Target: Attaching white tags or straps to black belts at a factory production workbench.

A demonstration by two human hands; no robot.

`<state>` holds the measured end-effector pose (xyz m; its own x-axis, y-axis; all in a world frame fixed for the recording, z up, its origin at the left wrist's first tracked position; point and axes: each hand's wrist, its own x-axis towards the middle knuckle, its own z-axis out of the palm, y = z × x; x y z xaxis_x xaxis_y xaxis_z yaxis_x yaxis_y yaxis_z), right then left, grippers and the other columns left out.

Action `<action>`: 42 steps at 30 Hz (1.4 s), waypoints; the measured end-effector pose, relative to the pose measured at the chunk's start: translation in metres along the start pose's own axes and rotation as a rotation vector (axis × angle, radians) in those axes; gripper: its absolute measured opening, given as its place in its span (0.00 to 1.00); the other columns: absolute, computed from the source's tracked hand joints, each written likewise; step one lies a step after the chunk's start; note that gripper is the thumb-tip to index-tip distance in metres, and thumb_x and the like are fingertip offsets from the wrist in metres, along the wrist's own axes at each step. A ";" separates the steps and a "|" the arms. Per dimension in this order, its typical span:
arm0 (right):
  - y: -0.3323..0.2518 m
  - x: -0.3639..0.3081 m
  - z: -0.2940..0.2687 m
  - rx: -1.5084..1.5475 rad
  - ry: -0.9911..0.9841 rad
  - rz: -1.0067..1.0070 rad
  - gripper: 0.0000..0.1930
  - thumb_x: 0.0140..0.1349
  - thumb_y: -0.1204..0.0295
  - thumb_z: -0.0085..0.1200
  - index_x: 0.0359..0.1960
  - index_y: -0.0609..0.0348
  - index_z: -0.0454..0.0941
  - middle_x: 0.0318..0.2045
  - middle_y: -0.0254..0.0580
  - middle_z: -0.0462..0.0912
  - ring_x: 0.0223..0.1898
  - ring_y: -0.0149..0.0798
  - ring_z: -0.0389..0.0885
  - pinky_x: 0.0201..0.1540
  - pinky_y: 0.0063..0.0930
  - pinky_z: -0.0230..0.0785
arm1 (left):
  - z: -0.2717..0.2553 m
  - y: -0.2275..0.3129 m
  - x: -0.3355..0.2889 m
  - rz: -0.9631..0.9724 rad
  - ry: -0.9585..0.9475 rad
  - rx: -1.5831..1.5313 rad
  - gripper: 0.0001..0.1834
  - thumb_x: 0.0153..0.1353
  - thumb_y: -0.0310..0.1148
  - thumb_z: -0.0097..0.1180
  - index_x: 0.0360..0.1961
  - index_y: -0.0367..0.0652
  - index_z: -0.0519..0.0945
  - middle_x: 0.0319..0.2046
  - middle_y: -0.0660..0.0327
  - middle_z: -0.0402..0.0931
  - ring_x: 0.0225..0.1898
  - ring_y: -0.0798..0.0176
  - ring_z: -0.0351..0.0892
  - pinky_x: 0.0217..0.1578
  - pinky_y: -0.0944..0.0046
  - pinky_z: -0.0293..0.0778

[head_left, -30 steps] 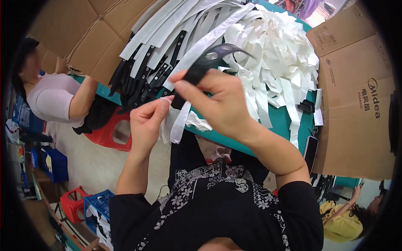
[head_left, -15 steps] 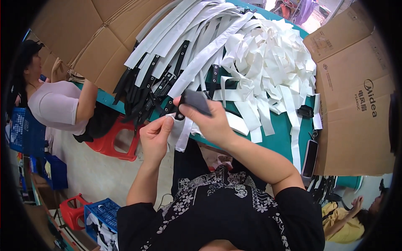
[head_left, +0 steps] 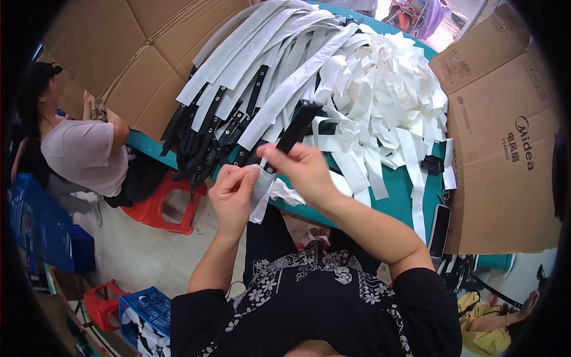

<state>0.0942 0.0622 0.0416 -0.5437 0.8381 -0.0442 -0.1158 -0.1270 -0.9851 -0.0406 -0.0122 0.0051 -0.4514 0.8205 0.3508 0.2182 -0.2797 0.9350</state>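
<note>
My left hand is closed, pinching the mouth of a white sleeve whose lower end hangs above the table edge. In my right hand is a black strap, gripped near its lower end. That lower end meets the sleeve's mouth; whether it is inside I cannot tell. The strap's free end slants up and right. Beyond my hands lie several black straps with metal eyelets, partly covered by long white sleeves. To their right is a heap of loose white strips.
Cardboard boxes stand left and right of the green table. A phone and a small black object lie at the right edge. A person is at the left near a red stool; another is at lower right.
The black strap, folded over my right hand before, now stretches out up and right. My left hand has shifted slightly right with the white sleeve. The person at the left has lowered an arm.
</note>
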 end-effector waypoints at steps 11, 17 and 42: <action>-0.080 0.078 -0.058 -0.229 0.106 -0.037 0.14 0.52 0.61 0.61 0.35 0.57 0.79 0.21 0.28 0.75 0.20 0.21 0.66 0.23 0.15 0.59 | -0.104 -0.052 0.002 -0.697 -0.711 -0.018 0.27 0.33 0.31 0.72 0.37 0.32 0.76 0.24 0.60 0.76 0.24 0.65 0.77 0.25 0.67 0.75; -0.190 0.291 -0.281 0.129 -0.345 -0.223 0.08 0.58 0.70 0.55 0.26 0.61 0.74 0.18 0.34 0.73 0.17 0.29 0.69 0.23 0.18 0.65 | -0.168 -0.039 0.077 -0.339 -0.474 0.254 0.14 0.44 0.35 0.64 0.28 0.39 0.76 0.19 0.65 0.73 0.17 0.72 0.73 0.20 0.72 0.71; 0.047 0.041 -0.305 -1.877 -0.014 -0.326 0.05 0.52 0.68 0.51 0.28 0.46 0.80 0.28 0.32 0.79 0.35 0.36 0.75 0.51 0.34 0.58 | 0.148 -0.083 0.167 0.507 -0.949 0.991 0.09 0.40 0.36 0.63 0.23 0.43 0.82 0.29 0.57 0.72 0.38 0.55 0.70 0.39 0.57 0.66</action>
<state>0.3204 0.2521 -0.0574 -0.6967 0.7023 0.1461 0.7172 0.6779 0.1617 -0.0056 0.2217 -0.0218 0.4955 0.8638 0.0918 0.8471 -0.5039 0.1687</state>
